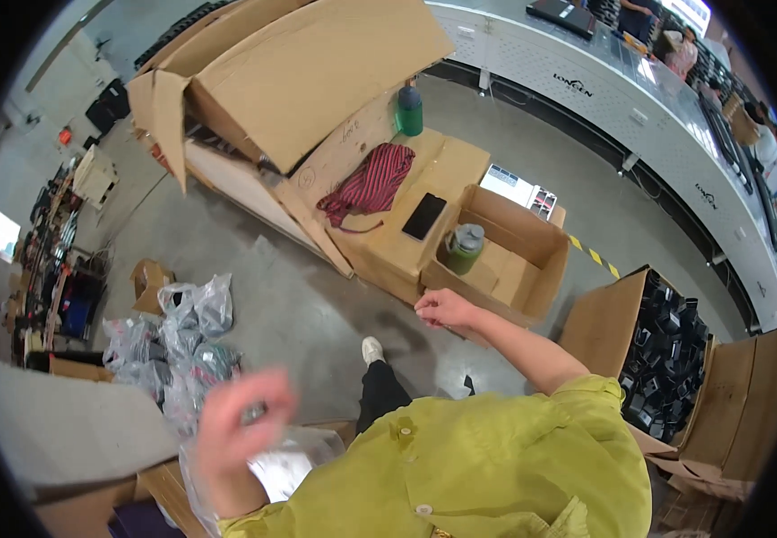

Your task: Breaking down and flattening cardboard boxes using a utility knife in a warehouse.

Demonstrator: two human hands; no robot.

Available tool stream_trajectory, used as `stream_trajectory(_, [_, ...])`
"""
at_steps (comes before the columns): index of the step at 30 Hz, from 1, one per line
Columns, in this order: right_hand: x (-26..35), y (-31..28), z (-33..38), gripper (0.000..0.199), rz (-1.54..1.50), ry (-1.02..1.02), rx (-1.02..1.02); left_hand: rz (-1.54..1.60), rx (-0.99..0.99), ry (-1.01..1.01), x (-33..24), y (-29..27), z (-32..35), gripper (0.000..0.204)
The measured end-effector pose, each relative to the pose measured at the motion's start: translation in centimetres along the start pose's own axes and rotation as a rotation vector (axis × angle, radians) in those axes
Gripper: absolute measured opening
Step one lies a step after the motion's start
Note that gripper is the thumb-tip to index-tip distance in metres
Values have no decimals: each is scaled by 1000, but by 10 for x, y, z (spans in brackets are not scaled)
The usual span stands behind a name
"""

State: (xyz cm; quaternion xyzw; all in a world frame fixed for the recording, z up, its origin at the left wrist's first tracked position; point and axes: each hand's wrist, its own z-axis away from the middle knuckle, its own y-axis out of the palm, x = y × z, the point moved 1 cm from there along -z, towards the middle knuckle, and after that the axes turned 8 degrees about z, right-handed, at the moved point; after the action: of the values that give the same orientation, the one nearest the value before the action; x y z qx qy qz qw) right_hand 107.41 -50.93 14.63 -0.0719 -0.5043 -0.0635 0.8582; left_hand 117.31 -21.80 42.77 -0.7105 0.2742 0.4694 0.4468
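My left hand [247, 414], smeared by motion, is raised at the lower left above a clear plastic bag [317, 441]; its fingers are too blurred to read. My right hand [445, 308] hangs by the near left corner of an open cardboard box [545, 273], its fingers curled together. Whatever they may hold is hidden. Inside that box stands a green bottle with a grey lid [466, 248]. Beside it, on a closed carton [460, 161], lie a black phone [425, 216] and a red-and-black striped cloth bag [379, 182].
Several grey plastic bags [182, 336] lie on the floor at left. To the right, a carton [599, 327] holds many small black parts [671, 359]. A dark green bottle [409, 112] stands farther back near a large open carton [326, 76]. A long white machine [586, 99] runs behind.
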Motion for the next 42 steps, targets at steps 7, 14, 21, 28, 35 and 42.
stream_trajectory(7, [44,-21,-145,19,-311,160,-437,234,88,-496,270,11,-156,30])
stream_trajectory(14, [-5,-82,-235,56,17,449,-1010,137,192,-574,407,85,-254,30])
stream_trajectory(21, [-17,-82,-280,48,23,608,-1199,-238,67,-472,515,163,-342,35])
stream_trajectory(28, [-47,-111,-296,35,-540,668,-1030,71,167,-830,494,176,-392,34])
stream_trajectory(35, [36,-108,-311,26,-956,174,-546,181,-178,-688,463,102,-419,33])
stream_trajectory(42, [45,-134,-330,21,938,-33,-307,11,-249,-678,466,23,-404,38])
